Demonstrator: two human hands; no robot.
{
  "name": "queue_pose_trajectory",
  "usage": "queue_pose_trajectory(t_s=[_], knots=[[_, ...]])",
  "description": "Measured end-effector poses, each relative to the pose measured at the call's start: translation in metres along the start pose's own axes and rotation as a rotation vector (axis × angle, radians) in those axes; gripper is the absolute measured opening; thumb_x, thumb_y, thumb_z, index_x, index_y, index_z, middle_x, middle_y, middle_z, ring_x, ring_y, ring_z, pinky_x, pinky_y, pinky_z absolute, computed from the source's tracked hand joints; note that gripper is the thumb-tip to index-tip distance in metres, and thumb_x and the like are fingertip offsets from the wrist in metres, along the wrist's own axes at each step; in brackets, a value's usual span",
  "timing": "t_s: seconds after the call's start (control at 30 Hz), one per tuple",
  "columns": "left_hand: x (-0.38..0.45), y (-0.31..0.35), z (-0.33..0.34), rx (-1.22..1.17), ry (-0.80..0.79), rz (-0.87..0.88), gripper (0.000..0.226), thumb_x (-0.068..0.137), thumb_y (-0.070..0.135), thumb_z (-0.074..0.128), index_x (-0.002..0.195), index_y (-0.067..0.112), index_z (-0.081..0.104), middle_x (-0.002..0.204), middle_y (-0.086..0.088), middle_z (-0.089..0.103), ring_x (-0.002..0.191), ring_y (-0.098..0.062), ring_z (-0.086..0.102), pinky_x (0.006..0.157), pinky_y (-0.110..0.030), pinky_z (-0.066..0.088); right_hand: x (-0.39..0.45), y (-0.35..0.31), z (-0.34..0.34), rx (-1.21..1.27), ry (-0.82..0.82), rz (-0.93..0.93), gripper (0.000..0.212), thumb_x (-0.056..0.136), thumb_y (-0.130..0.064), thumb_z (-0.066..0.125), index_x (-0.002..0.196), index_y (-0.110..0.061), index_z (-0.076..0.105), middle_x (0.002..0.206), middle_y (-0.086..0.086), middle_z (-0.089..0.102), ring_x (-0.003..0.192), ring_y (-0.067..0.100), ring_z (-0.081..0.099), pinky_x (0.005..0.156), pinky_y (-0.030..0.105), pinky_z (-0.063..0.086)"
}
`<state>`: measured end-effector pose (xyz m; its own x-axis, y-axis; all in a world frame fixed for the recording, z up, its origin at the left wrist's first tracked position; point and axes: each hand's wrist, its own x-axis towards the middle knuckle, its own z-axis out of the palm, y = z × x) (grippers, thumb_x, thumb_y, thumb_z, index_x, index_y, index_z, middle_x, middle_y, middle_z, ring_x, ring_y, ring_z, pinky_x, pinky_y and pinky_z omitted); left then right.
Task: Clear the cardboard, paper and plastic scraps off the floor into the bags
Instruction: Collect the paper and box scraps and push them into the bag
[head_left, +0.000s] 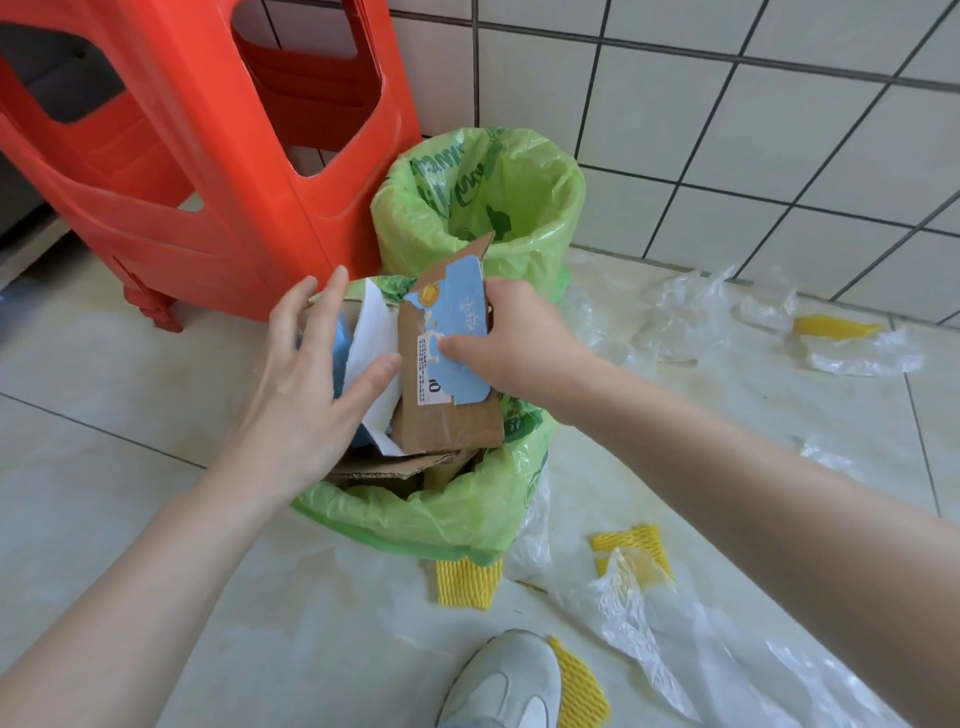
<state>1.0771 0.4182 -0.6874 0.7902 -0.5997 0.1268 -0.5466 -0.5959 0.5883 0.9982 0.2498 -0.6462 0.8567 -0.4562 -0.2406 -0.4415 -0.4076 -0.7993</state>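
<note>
My right hand (511, 343) grips a torn blue-and-brown cardboard piece (447, 358) over the near green bag (447, 514), which holds several cardboard and white paper scraps. My left hand (306, 379) has straight fingers pressing against the white paper (374, 332) and cardboard inside that bag. A second green bag (540, 208) stands open just behind. Clear plastic scraps (649, 618) and yellow foam nets (467, 582) lie on the floor to the right and in front.
A red plastic stool (208, 156) stands at the left, close to both bags. A white tiled wall (727, 130) runs behind. My grey shoe (498, 680) is at the bottom, beside a yellow foam net. More plastic film (862, 353) lies far right.
</note>
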Motion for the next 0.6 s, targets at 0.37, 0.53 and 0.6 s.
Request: queue_pose_trajectory(t_s=[0.37, 0.53, 0.6], knots=[[-0.001, -0.005, 0.032, 0.303, -0.077, -0.063, 0.093, 0.075, 0.077, 0.024, 0.151, 0.026, 0.015, 0.154, -0.012, 0.01, 0.145, -0.04, -0.001, 0.107, -0.059, 0.028, 0.001, 0.009, 0.047, -0.298, 0.043, 0.118, 0.022, 0.091, -0.013, 0.06, 0.111, -0.007, 0.053, 0.109, 0.012, 0.06, 0.099, 0.031, 0.061, 0.068, 0.033, 0.044], [0.002, -0.008, 0.033, 0.338, -0.117, -0.054, 0.096, 0.072, 0.077, 0.022, 0.152, 0.025, 0.01, 0.158, -0.015, 0.005, 0.142, -0.048, -0.004, 0.113, -0.06, 0.011, 0.003, 0.01, 0.048, -0.431, 0.043, 0.079, 0.047, 0.089, -0.02, 0.065, 0.126, -0.002, 0.043, 0.126, 0.015, 0.049, 0.121, 0.032, 0.047, 0.086, 0.036, 0.044], [0.005, -0.009, 0.03, 0.308, -0.084, -0.055, 0.092, 0.077, 0.079, 0.023, 0.152, 0.027, 0.009, 0.158, -0.014, 0.008, 0.145, -0.042, -0.001, 0.117, -0.055, 0.005, 0.002, 0.007, 0.039, -0.493, 0.02, 0.015, 0.057, 0.089, -0.028, 0.065, 0.129, 0.002, 0.037, 0.128, 0.016, 0.044, 0.123, 0.03, 0.042, 0.099, 0.037, 0.041]])
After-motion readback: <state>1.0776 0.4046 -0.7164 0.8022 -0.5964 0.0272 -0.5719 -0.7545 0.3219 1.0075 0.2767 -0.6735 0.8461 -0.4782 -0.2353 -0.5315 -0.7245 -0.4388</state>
